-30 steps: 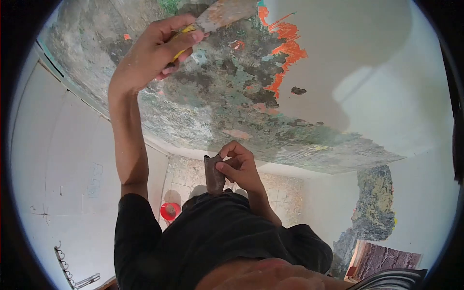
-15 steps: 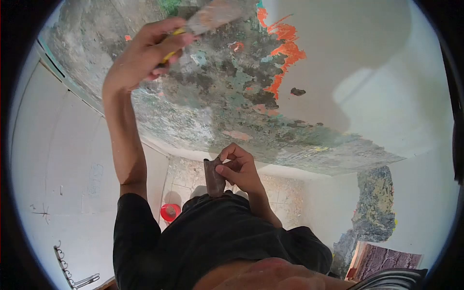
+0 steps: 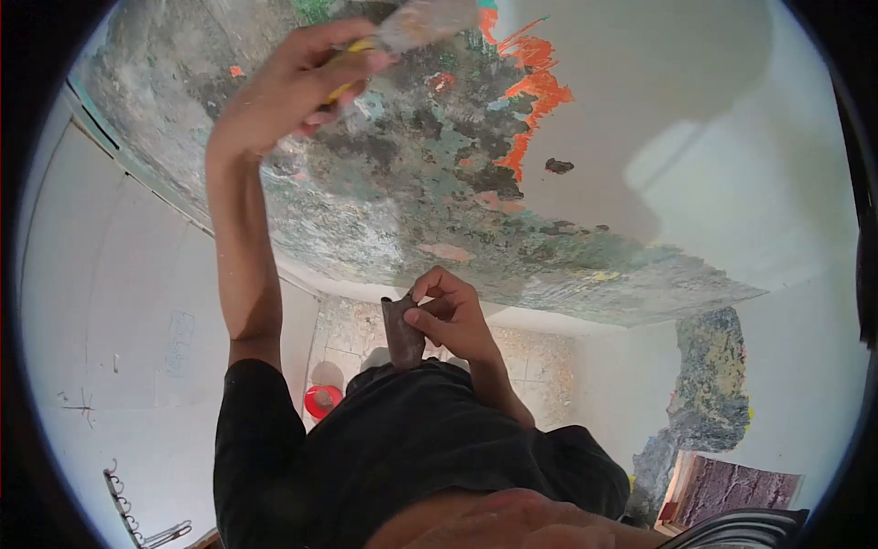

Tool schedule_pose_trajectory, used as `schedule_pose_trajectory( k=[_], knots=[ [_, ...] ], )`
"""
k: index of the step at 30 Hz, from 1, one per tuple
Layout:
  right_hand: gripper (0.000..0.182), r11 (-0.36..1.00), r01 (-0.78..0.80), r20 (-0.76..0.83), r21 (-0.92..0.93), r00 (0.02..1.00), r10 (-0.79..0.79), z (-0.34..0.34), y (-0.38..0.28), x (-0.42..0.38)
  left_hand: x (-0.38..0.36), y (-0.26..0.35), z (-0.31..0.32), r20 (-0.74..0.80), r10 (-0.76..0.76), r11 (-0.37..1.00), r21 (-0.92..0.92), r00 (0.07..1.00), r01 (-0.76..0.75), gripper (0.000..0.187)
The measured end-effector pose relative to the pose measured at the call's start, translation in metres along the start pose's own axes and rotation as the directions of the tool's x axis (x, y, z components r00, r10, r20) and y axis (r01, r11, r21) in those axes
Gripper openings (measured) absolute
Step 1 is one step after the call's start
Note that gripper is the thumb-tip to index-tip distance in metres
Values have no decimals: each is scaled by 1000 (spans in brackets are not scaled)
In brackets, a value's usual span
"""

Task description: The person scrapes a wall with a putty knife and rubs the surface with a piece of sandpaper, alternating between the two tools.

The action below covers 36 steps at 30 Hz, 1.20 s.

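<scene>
My left hand (image 3: 306, 87) is raised against the wall (image 3: 384, 174), its fingers wrapped round the yellow and dark handle of a scraper (image 3: 425, 23). The scraper's wide blade points right, near the edge of the remaining paint, and is blurred. Low in front of my waist, my right hand (image 3: 448, 316) pinches a dark brown, curled piece (image 3: 402, 334) between thumb and fingers. I cannot tell what that piece is. The wall behind is rough and mottled grey-green, with orange patches (image 3: 540, 91) beside smooth pale paint.
A red bowl (image 3: 322, 401) stands on the dirty tiled floor (image 3: 535, 361) at lower left. A hook rack (image 3: 119, 503) is on the left white wall. At lower right are a bare patch (image 3: 709, 384) and a framed dark panel (image 3: 732, 494).
My left hand and the scraper have moved a little to the right and slightly up along the wall. The dark piece in my right hand has shifted slightly left.
</scene>
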State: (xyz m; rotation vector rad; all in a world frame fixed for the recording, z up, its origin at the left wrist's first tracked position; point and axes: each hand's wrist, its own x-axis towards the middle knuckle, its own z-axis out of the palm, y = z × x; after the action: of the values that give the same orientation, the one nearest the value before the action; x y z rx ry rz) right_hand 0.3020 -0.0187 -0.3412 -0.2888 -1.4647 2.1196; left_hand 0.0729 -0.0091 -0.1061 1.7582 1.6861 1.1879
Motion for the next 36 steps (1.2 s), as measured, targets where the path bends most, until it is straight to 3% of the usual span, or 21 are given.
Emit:
schedule_pose_trajectory(
  k=[1, 6, 12, 16, 19, 26, 27, 30, 33, 36],
  knots=[
    [20, 999, 44, 17, 6, 999, -45, 3, -6, -4, -4, -8, -6, -4, -19, 999, -31, 1000, 19, 21],
    [21, 999, -18, -52, 35, 998, 19, 0, -4, -3, 0, 1, 9, -6, 18, 999, -38, 1000, -19, 23],
    [21, 999, 3, -35, 43, 999, -2, -7, -4, -10, -7, -6, 12, -40, -68, 996, -61, 997, 65, 22],
    [21, 999, 12, -47, 40, 999, -10, -2, -3, -9, -11, -38, 28, -32, 14, 999, -53, 999, -15, 22],
    [21, 999, 26, -45, 43, 999, -24, -3, 3, -5, -10, -57, 63, -31, 117, 982, -148, 993, -120, 26],
    [20, 998, 43, -59, 48, 997, -40, -8, 8, -10, -9, -73, 109, -79, 89, 869, -481, 993, -116, 30],
    [20, 997, 45, -79, 60, 996, -41, -9, 8, -9, -2, -75, 112, -107, 149, 865, -468, 983, -183, 30],
    [19, 994, 49, -132, 95, 991, -37, -8, 9, -10, 3, -66, 116, -90, 169, 831, -522, 981, -191, 30],
    [19, 991, 72, -169, 112, 984, -52, -11, 6, -14, -6, -66, 133, -155, 82, 824, -546, 985, -154, 29],
    [19, 990, 97, -214, 105, 974, -73, -16, 10, -18, 8, -61, 140, -218, 145, 787, -565, 965, -246, 29]
  ],
)
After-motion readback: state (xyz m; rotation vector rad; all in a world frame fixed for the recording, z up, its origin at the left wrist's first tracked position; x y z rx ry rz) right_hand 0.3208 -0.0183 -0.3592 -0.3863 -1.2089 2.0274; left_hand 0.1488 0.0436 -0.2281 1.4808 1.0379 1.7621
